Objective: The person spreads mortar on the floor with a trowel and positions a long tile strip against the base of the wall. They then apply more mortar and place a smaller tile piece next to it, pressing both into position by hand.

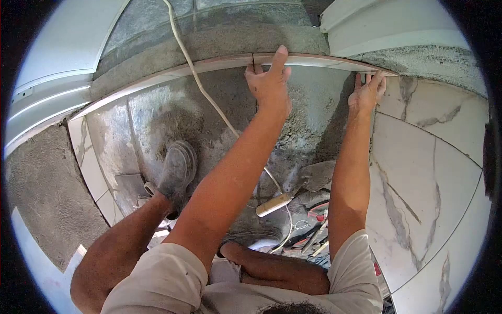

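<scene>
A narrow tile strip (324, 62) stands on edge along the mortar ledge, its white face toward me. My left hand (270, 86) grips its left end, one finger reaching over the top edge, close to the joint with a second tile strip (157, 78) that runs on to the left. At the right end, my right hand (366, 95) has its fingertips on the same strip, near the marble-patterned floor tiles (408, 172); part of those fingers is hidden behind the hand. Below, between my forearms, lies a trowel (274, 204) with a pale handle, its blade grey with mortar.
A cream cable (201, 86) crosses the ledge and the dusty floor (219, 99), passing the trowel. Several hand tools (314, 235) lie by my right leg. White door frames (387, 26) stand on both sides. Wet-looking mortar (47, 183) covers a patch at left.
</scene>
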Demonstrator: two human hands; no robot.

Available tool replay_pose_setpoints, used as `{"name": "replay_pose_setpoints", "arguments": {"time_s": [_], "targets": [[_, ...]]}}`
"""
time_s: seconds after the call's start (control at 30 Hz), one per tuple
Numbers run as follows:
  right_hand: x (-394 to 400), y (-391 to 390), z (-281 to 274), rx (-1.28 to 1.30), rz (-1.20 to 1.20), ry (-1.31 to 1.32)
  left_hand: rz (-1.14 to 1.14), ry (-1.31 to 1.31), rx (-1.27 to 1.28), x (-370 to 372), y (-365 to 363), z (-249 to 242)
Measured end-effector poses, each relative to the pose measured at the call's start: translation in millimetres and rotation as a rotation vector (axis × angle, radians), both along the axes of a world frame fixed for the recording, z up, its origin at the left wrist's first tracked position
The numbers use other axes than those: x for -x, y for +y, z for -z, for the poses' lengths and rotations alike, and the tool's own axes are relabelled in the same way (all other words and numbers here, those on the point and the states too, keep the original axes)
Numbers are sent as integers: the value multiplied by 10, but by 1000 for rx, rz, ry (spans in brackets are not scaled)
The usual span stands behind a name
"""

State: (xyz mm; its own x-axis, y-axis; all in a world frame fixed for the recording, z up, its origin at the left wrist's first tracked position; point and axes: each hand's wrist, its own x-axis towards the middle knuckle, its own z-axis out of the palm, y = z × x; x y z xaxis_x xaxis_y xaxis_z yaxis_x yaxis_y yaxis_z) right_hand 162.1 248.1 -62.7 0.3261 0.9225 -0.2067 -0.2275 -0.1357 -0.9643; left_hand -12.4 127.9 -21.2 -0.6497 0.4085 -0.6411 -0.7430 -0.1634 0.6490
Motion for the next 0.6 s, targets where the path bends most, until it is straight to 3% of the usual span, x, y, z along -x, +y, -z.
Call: {"name": "replay_pose_setpoints", "arguments": {"time_s": [0.6], "targets": [[67, 32, -126, 72, 54, 27, 15, -30, -67, -6, -13, -87]]}}
